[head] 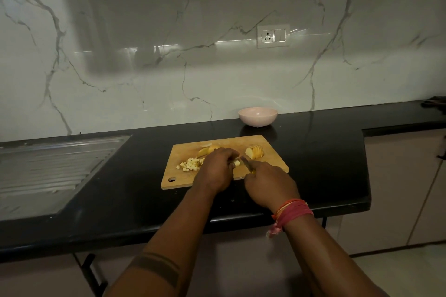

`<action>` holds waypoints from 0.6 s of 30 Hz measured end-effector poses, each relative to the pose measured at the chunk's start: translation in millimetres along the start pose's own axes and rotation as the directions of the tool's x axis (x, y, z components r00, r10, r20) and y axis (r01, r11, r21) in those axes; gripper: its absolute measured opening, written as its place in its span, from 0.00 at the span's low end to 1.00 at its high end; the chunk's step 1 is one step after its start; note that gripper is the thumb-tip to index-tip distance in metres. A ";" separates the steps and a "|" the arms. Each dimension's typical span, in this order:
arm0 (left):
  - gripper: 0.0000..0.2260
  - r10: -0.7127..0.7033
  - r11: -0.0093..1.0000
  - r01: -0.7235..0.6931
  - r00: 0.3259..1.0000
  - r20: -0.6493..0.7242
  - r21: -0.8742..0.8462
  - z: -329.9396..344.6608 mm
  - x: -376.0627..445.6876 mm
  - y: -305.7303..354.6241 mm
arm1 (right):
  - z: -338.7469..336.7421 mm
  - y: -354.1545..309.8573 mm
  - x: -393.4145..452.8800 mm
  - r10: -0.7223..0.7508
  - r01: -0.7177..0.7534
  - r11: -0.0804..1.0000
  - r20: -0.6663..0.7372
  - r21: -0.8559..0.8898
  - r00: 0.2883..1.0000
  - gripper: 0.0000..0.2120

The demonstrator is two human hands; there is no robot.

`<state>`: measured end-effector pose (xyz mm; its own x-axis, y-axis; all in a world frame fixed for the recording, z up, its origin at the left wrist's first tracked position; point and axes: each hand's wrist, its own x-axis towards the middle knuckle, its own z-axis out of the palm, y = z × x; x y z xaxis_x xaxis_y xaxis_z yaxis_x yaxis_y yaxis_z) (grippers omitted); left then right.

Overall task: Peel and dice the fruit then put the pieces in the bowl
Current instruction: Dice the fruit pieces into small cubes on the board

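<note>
Head view — black counter [313, 152], marble wall [169, 43]

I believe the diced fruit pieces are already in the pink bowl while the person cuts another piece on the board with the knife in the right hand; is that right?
Not quite. The head view shows the diced pieces still heaped on the cutting board, left of the hands; no pieces are visible in the pink bowl. The rest holds: the right hand holds the knife while the left hand steadies a piece.

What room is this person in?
Most likely a home kitchen: a black countertop with a steel sink drainboard, and a wooden cutting board with diced fruit on it.
</note>
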<state>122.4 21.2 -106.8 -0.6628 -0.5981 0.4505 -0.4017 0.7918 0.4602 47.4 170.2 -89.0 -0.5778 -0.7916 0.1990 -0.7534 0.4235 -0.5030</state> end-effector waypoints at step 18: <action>0.13 -0.037 0.988 0.043 0.998 -0.044 0.149 3.1 -2.6 -4.9 | 6.0 -7.0 -0.7 -0.024 0.024 0.999 0.000 -0.035 1.000 0.25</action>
<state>124.2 19.2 -112.6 -0.6193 -0.6316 0.4665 -0.5196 0.7750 0.3596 54.9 165.2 -90.7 -0.5596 -0.8014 0.2112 -0.7776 0.4196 -0.4683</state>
